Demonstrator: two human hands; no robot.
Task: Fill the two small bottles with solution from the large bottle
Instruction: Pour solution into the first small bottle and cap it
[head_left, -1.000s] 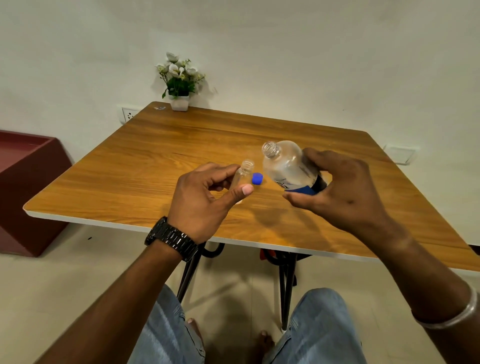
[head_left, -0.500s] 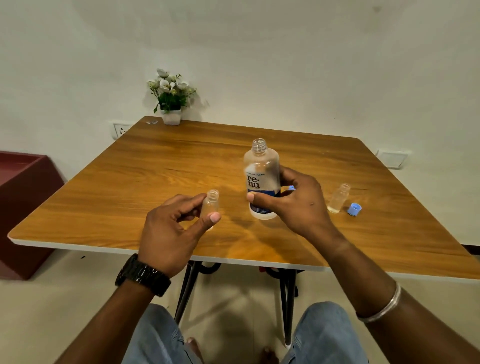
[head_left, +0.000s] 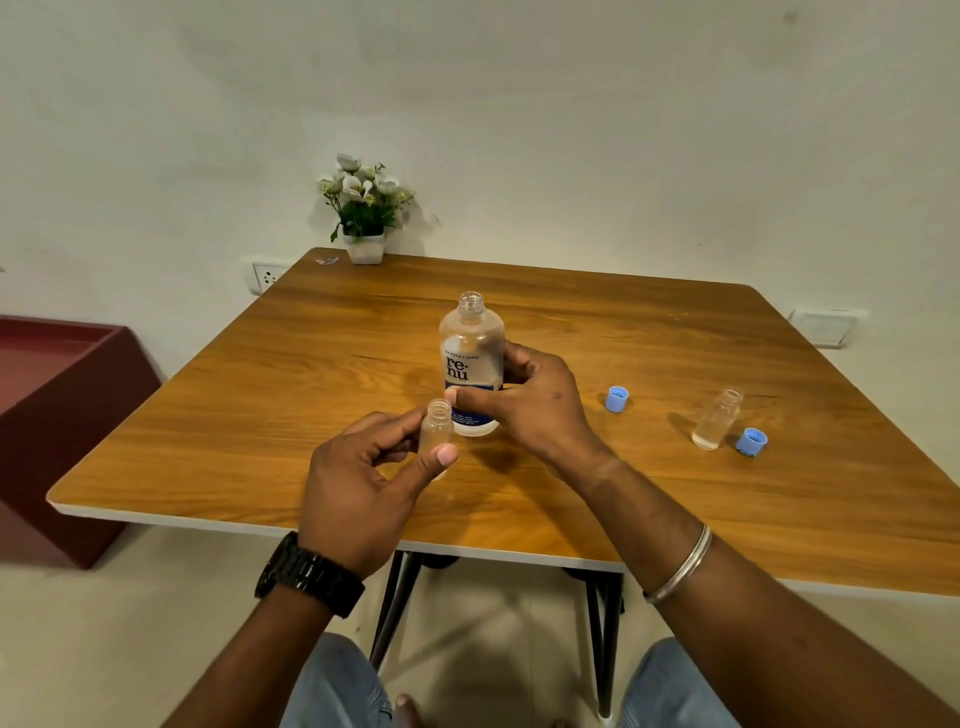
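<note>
Two hands work: the left hand (head_left: 358, 483) pinches a small bottle (head_left: 435, 427) upright, mouth open for filling. At its 1 o'clock, the right hand (head_left: 524, 402) wraps the big bottle (head_left: 471, 358) standing on the bench (head_left: 260, 415).

A single wide-angle view from a camera worn on the person's head, looking forward and down across a wooden table (head_left: 675, 519) toward the wall behind its far edge. The near edge runs across the lower middle (lines bend slightly toward the borders). Both forearms reach in from below, close to the lens; the person's knees show at the bottom.
</note>
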